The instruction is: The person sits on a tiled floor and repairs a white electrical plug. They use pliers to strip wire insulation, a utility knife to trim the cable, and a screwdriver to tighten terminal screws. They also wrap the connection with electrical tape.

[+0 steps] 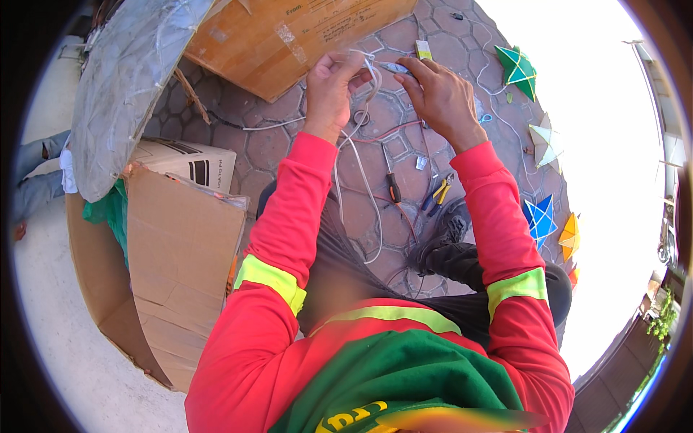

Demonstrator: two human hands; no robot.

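My left hand pinches a white electrical cord near its upper end, and the rest loops down toward the paving. Beside it my right hand is closed on a small pale blue-grey tool, whose tip points at the cord. Its exact kind is too small to make out. Below my hands, a screwdriver with an orange and black handle and yellow-and-blue pliers lie on the ground.
Behind my hands stands a large cardboard box; an open carton is at the left under a grey panel. Star lanterns, including a green one and a blue one, lie along the right. A black shoe is near the pliers.
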